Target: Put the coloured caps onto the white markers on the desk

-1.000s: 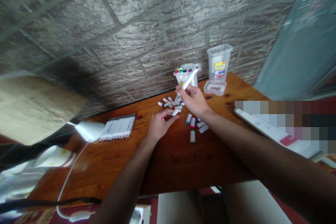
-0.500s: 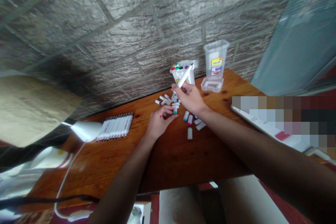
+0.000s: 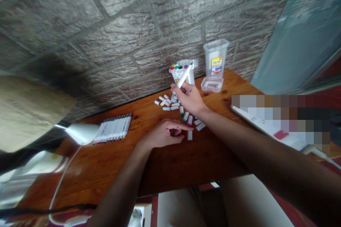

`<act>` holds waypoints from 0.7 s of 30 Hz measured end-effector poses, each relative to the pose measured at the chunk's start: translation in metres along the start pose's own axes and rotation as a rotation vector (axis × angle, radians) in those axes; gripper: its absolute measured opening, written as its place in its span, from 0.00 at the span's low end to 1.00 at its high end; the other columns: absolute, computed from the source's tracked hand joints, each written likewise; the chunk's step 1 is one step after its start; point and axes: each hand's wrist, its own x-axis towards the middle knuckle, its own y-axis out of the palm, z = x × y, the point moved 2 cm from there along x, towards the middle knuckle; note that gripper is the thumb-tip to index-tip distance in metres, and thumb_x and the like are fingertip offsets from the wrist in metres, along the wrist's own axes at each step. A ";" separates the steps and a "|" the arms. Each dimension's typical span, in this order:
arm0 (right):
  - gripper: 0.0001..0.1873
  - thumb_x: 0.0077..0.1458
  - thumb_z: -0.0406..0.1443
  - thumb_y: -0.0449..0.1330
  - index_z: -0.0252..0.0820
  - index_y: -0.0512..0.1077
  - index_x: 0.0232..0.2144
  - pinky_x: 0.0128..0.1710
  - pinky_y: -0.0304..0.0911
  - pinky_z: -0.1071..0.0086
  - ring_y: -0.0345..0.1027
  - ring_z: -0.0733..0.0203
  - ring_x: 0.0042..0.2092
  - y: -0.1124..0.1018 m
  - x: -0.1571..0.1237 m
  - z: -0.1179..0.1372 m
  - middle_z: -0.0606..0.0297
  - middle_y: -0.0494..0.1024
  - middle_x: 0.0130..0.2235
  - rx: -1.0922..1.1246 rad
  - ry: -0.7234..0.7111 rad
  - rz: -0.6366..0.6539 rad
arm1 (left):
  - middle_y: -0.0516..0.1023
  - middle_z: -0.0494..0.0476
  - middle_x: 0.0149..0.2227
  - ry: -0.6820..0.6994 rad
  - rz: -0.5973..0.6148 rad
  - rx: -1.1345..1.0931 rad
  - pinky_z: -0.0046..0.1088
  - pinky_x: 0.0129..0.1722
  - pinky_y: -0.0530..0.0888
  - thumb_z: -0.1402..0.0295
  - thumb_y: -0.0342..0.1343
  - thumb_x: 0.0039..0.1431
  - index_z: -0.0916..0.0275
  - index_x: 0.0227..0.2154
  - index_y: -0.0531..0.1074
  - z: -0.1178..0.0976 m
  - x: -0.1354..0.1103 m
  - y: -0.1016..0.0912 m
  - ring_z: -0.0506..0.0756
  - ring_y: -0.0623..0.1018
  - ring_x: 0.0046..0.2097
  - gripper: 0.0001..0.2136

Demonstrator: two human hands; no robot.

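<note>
Right hand (image 3: 189,98) pinching a white marker (image 3: 184,75); left hand (image 3: 165,134) flat on the table (image 3: 186,163).
Left-centre: capped markers (image 3: 112,133) laid side by side in a tight row (probably so they don't roll). Centre: left hand rests with its index finger out and the others curled under; can't tell if anything's inside. Loose caps (image 3: 170,103) scattered just above it. Right hand grips the marker by its lower end, tip tilted up, in front of the marker stand (image 3: 173,75) at upper centre. Clear tub (image 3: 215,58) stands open further right, with its lid (image 3: 211,84) in front of it.
</note>
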 end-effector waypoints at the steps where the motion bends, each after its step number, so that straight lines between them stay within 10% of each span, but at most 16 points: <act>1: 0.23 0.55 0.53 0.60 0.41 0.68 0.24 0.24 0.47 0.70 0.53 0.68 0.23 0.000 0.000 0.000 0.72 0.62 0.20 0.000 0.002 -0.002 | 0.78 0.53 0.30 0.013 0.028 -0.001 0.25 0.31 0.68 0.69 0.59 0.59 0.57 0.47 0.81 -0.001 0.000 0.000 0.49 0.70 0.27 0.14; 10: 0.23 0.55 0.54 0.59 0.42 0.69 0.24 0.23 0.46 0.71 0.53 0.68 0.23 -0.001 0.000 0.001 0.72 0.60 0.19 -0.021 0.002 -0.011 | 0.80 0.58 0.36 -0.033 -0.032 -0.115 0.26 0.31 0.70 0.63 0.66 0.56 0.59 0.39 0.83 -0.001 0.002 0.001 0.51 0.75 0.31 0.09; 21: 0.21 0.59 0.52 0.57 0.43 0.68 0.25 0.26 0.51 0.70 0.55 0.67 0.25 -0.011 0.001 0.017 0.71 0.62 0.21 0.017 -0.076 -0.178 | 0.82 0.59 0.40 -0.133 -0.610 -0.338 0.35 0.49 0.76 0.56 0.65 0.55 0.62 0.41 0.77 0.022 0.003 -0.020 0.55 0.81 0.43 0.17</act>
